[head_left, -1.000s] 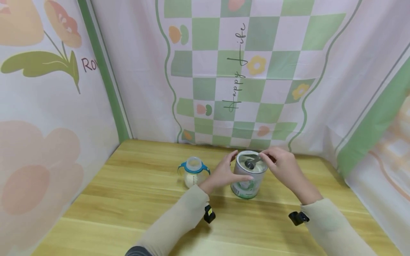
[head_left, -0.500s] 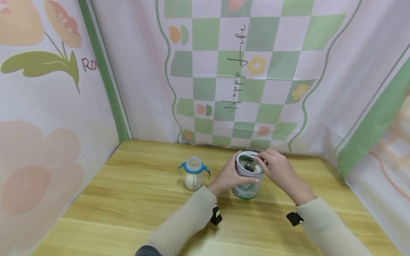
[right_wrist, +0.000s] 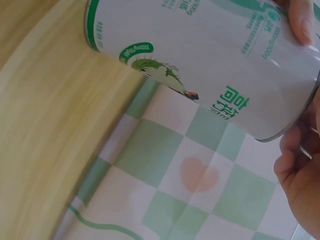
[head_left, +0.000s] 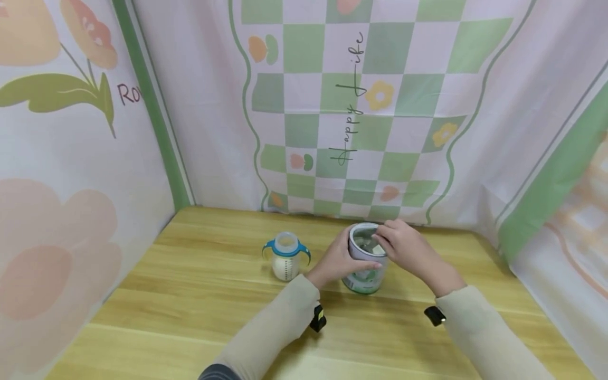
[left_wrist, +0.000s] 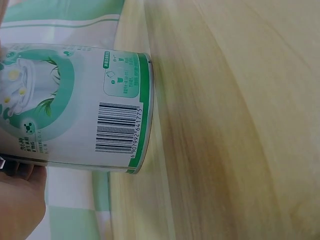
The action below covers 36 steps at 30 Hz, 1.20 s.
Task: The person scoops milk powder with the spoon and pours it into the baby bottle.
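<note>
A white and green milk powder can (head_left: 363, 283) stands on the wooden table, its top uncovered. My left hand (head_left: 339, 259) grips the can's upper left side, thumb across the front. At the can's mouth, my right hand (head_left: 409, 252) pinches the handle of a grey scoop (head_left: 368, 245), whose bowl is down inside and hard to make out. In the left wrist view the can (left_wrist: 75, 107) shows its barcode, with part of my left hand (left_wrist: 20, 202) at the edge. The right wrist view has my curled right fingers (right_wrist: 295, 175) beside the can's rim.
Left of the can stands a baby bottle (head_left: 286, 265) with blue handles, no lid on it, and pale contents. A checked curtain (head_left: 349, 132) hangs behind the table's back edge. Wooden tabletop (head_left: 199, 285) stretches to the left and front.
My left hand has closed in from loosely beside the can to holding it. My right hand has shifted slightly left, and the scoop has gone deeper into the can.
</note>
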Each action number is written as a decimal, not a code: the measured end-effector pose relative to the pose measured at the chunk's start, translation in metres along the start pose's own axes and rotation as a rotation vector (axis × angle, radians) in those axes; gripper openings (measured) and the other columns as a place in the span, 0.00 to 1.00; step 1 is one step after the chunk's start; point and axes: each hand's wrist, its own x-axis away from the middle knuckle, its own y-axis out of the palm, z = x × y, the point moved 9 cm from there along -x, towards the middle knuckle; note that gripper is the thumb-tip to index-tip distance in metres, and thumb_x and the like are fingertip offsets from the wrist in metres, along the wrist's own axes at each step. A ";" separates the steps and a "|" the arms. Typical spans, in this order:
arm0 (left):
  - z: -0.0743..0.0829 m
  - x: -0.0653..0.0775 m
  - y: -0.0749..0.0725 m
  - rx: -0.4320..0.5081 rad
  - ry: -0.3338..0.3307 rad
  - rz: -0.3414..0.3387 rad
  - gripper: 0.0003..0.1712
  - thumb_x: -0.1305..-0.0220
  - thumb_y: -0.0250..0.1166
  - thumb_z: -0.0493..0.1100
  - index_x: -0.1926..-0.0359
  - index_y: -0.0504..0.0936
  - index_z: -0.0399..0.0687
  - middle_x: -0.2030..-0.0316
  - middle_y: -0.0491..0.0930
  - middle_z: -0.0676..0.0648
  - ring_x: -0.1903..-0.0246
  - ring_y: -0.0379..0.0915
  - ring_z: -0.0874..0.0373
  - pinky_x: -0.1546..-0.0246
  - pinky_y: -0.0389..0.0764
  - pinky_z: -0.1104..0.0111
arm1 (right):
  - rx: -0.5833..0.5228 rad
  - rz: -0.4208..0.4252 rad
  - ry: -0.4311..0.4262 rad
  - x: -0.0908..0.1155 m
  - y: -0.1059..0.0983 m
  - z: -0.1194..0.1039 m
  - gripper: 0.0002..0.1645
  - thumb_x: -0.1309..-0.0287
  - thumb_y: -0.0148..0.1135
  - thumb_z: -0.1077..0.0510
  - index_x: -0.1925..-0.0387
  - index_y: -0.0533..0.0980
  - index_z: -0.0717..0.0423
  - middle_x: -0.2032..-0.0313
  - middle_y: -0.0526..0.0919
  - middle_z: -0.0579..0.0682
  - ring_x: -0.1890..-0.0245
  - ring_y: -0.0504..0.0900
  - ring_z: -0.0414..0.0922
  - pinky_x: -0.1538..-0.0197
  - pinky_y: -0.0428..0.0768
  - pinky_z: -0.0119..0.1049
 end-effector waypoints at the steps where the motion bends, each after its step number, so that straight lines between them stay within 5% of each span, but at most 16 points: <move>1: 0.000 0.000 0.000 0.001 0.000 -0.003 0.55 0.50 0.81 0.52 0.26 0.58 0.60 0.37 0.68 0.53 0.43 0.71 0.58 0.46 0.75 0.68 | -0.008 -0.022 -0.003 -0.001 0.001 -0.001 0.06 0.43 0.71 0.68 0.71 0.80 0.58 0.74 0.74 0.45 0.73 0.70 0.42 0.72 0.73 0.38; 11: 0.006 0.003 0.000 0.056 0.027 -0.027 0.53 0.46 0.79 0.49 0.26 0.57 0.58 0.38 0.68 0.57 0.41 0.71 0.54 0.46 0.76 0.68 | -0.082 -0.134 -0.044 -0.009 0.009 -0.012 0.14 0.41 0.69 0.68 0.75 0.73 0.52 0.76 0.70 0.39 0.75 0.67 0.39 0.72 0.71 0.35; 15: 0.007 0.002 0.000 0.055 0.025 -0.033 0.53 0.45 0.78 0.49 0.25 0.56 0.57 0.37 0.67 0.57 0.44 0.71 0.63 0.47 0.76 0.68 | -0.135 -0.204 0.002 -0.012 0.011 -0.014 0.15 0.38 0.67 0.66 0.76 0.73 0.50 0.77 0.69 0.38 0.76 0.66 0.37 0.73 0.70 0.34; 23: 0.006 0.002 0.000 0.055 -0.006 -0.035 0.51 0.46 0.79 0.50 0.27 0.59 0.61 0.40 0.68 0.59 0.46 0.71 0.64 0.48 0.76 0.67 | -0.248 -0.308 0.137 -0.013 0.022 -0.008 0.21 0.30 0.60 0.61 0.80 0.67 0.46 0.81 0.64 0.39 0.82 0.62 0.35 0.76 0.66 0.32; 36: 0.005 0.003 0.001 0.050 -0.018 -0.029 0.50 0.47 0.80 0.51 0.28 0.60 0.63 0.41 0.69 0.60 0.47 0.72 0.65 0.47 0.76 0.66 | -0.335 -0.145 0.385 -0.004 0.001 0.025 0.25 0.28 0.57 0.55 0.84 0.67 0.48 0.87 0.63 0.41 0.87 0.60 0.39 0.79 0.65 0.33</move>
